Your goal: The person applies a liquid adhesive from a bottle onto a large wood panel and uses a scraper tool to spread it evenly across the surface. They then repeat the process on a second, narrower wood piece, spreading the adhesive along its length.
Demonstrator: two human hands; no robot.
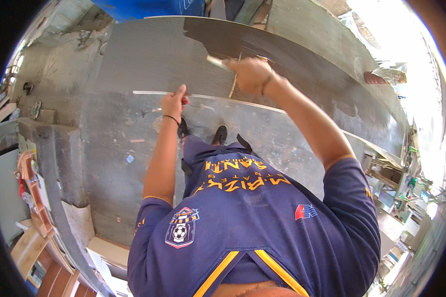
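Note:
A long grey board (pixel 143 57) lies across in front of me, its near edge pale. A dark, wet-looking coat (pixel 302 64) covers its right part and runs left along the far side. My left hand (pixel 173 104) is closed at the near edge, thumb over the top and fingers curled below. Above the board, my right hand (pixel 252 75) is closed around a slim tool with a pale tip (pixel 214 60) pointing left; motion blur hides its exact kind. A thin tan strip (pixel 233 85) runs across the board beside that hand; whether it belongs to the tool I cannot tell.
A blue container (pixel 153 7) stands beyond the board, near a concrete slab (pixel 312 29). A crumpled plastic wrapper (pixel 389 75) lies at the far right. Wooden pieces (pixel 34 242) are stacked at lower left. My shoes (pixel 220 133) stand on the stained floor close to the board.

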